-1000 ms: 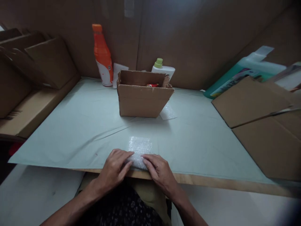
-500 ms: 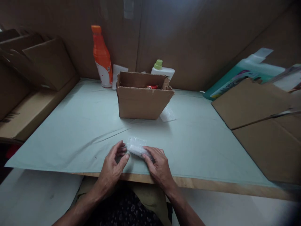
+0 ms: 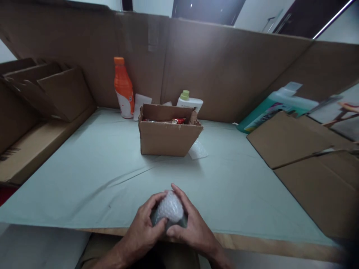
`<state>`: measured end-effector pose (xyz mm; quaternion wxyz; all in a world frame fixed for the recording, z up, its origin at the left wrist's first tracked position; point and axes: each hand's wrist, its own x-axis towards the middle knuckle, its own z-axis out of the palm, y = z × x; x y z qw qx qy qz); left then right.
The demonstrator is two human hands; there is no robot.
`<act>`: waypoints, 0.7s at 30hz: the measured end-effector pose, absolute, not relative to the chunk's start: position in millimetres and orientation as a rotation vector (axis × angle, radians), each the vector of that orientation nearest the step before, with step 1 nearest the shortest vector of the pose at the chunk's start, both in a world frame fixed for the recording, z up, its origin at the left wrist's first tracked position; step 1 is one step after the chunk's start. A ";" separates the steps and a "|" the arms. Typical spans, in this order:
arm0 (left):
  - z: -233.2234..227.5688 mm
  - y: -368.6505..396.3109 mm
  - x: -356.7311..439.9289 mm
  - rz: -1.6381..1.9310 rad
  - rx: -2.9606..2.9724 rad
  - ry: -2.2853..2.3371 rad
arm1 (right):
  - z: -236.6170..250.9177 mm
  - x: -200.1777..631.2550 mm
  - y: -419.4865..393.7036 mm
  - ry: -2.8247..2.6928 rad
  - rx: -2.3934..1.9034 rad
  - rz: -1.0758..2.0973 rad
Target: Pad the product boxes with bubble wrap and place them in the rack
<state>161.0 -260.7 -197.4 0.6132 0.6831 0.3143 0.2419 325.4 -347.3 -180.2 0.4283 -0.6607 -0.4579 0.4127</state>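
Note:
Near the front edge of the table, a small bundle of bubble wrap [image 3: 170, 206] is clasped between both hands. My left hand [image 3: 148, 220] curls round its left side, the thumb pressing on the near face. On the opposite side, my right hand [image 3: 190, 220] wraps it with fingers along the top right and the thumb below. What lies inside the wrap cannot be made out. Farther back stands an open cardboard box [image 3: 168, 139], with a red item [image 3: 178, 121] showing just above its front wall.
A sheet of bubble wrap [image 3: 198, 150] lies beside the box. Behind stand an orange bottle [image 3: 123, 87] and a white bottle with a green cap [image 3: 189, 101]. Cardboard boxes [image 3: 67, 93] line the left; a teal jug [image 3: 276, 106] and cardboard flaps [image 3: 286, 142] take up the right.
My left hand has closed on the bubble-wrap bundle, which both hands now hold; it has been turned and brought nearer to me. The head view has tilted upward.

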 end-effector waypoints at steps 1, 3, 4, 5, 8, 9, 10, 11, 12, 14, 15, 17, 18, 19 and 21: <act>-197.8 -260.3 160.9 0.537 1.636 0.693 | -177.5 326.4 -344.8 -1.153 -1.661 1.031; -196.7 -255.1 160.2 0.489 1.761 0.630 | -173.0 328.3 -339.3 -1.187 -1.697 0.980; -193.8 -249.4 159.8 0.479 1.844 0.594 | -171.2 330.0 -336.8 -1.206 -1.714 0.950; -188.7 -241.1 159.9 0.496 1.949 0.556 | -169.3 332.4 -334.7 -1.228 -1.731 0.925; -158.0 -201.8 166.7 0.756 2.325 0.448 | -161.8 344.6 -330.1 -1.339 -1.795 0.879; -144.1 -185.1 171.9 0.894 2.442 0.442 | -158.0 350.0 -329.0 -1.392 -1.815 0.867; -129.8 -167.6 178.4 1.025 2.546 0.453 | -153.2 356.1 -328.0 -1.441 -1.826 0.854; -116.4 -150.3 185.7 1.134 2.635 0.485 | -147.3 362.8 -327.0 -1.478 -1.823 0.836; -104.8 -134.0 193.2 1.217 2.706 0.538 | -140.0 370.1 -326.2 -1.498 -1.810 0.809; -90.5 -107.7 206.0 1.277 2.804 0.644 | -121.4 386.2 -324.4 -1.489 -1.784 0.678; -88.5 -99.1 210.3 1.272 2.832 0.664 | -109.9 394.5 -323.3 -1.461 -1.779 0.568; -93.3 -91.5 213.8 1.253 2.854 0.613 | -83.6 410.1 -319.4 -1.366 -1.773 0.285; -98.8 -91.7 213.3 1.256 2.849 0.564 | -69.4 416.7 -315.9 -1.289 -1.772 0.120; -105.0 -93.8 211.8 1.264 2.835 0.521 | -54.9 422.3 -311.1 -1.205 -1.767 -0.043; -116.8 -100.0 207.6 1.285 2.794 0.477 | -27.3 430.8 -296.5 -1.094 -1.758 -0.303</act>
